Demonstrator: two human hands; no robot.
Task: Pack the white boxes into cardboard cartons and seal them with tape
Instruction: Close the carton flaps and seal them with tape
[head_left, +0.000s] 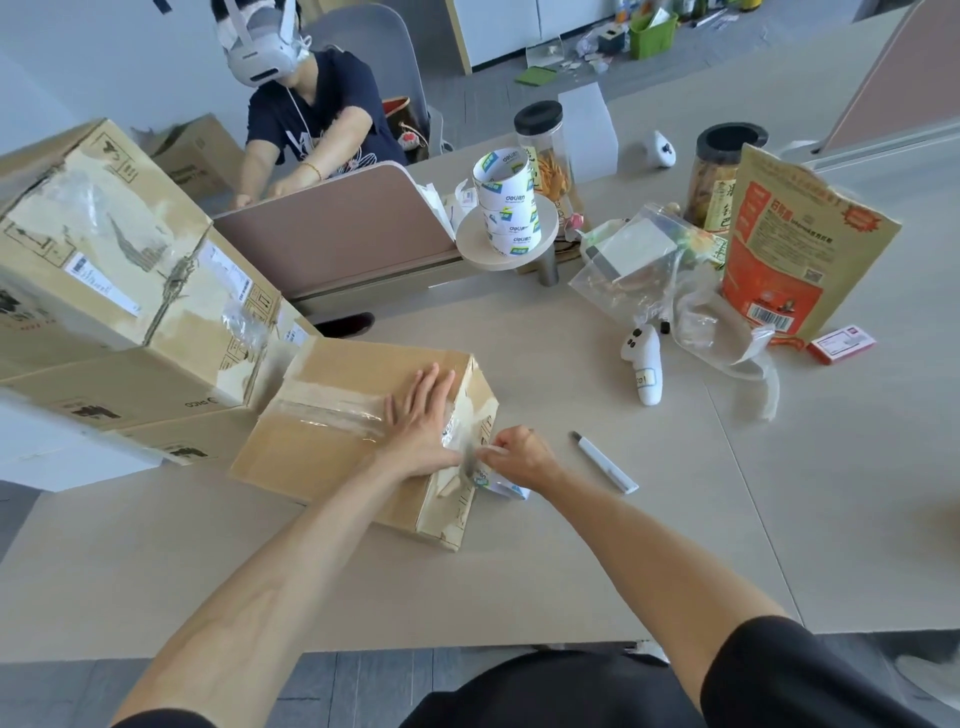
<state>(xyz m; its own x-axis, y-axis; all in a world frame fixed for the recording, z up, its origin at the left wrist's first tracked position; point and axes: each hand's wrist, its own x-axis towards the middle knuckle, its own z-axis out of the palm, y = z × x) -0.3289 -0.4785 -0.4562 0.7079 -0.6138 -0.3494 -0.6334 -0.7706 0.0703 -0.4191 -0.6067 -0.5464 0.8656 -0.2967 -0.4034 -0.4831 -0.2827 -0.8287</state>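
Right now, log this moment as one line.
phase: sealing | left hand: flat, pressing tape on carton top | right hand: grips tape roll at carton's side

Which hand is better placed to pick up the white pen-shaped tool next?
Probably the right hand: it is at the end of the carton, nearest the white pen-shaped tool, though it grips the tape roll. The left hand lies flat on the carton's taped top, farther away.

tape roll (510, 489) mostly hidden by right hand (521, 458), large carton (104, 223) cropped left
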